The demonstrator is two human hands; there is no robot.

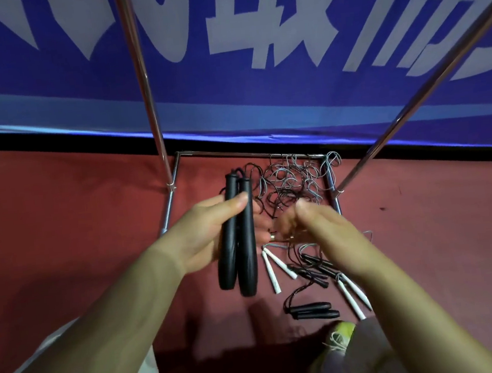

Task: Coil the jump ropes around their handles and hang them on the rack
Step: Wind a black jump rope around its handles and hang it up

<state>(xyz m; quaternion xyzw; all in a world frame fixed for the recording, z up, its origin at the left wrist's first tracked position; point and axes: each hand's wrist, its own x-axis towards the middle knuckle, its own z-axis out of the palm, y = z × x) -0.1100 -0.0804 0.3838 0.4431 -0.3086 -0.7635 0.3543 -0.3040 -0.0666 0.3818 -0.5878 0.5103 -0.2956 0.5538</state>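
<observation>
Left hand (210, 235): grips a pair of black handles (237, 238) side by side, upright, thumb across their front; black cord leaves their top ends.
Right hand (308, 225): blurred, fingers curled near the black cord beside the handles; whether it pinches the cord cannot be told.
Rope tangle (292, 182): black and grey cords heaped on the red floor (61, 219), inside the rack base.
Rack (145, 84): chrome tubing, two uprights rising from a rectangular floor frame.
White handles (273, 266): one pair below the hands; a second pair (354, 294) to the right.
Small black handles (314, 310): paired, lying on the floor, near a shoe (340, 338).
Blue banner (254, 35): large pale characters, cropped, not readable.
</observation>
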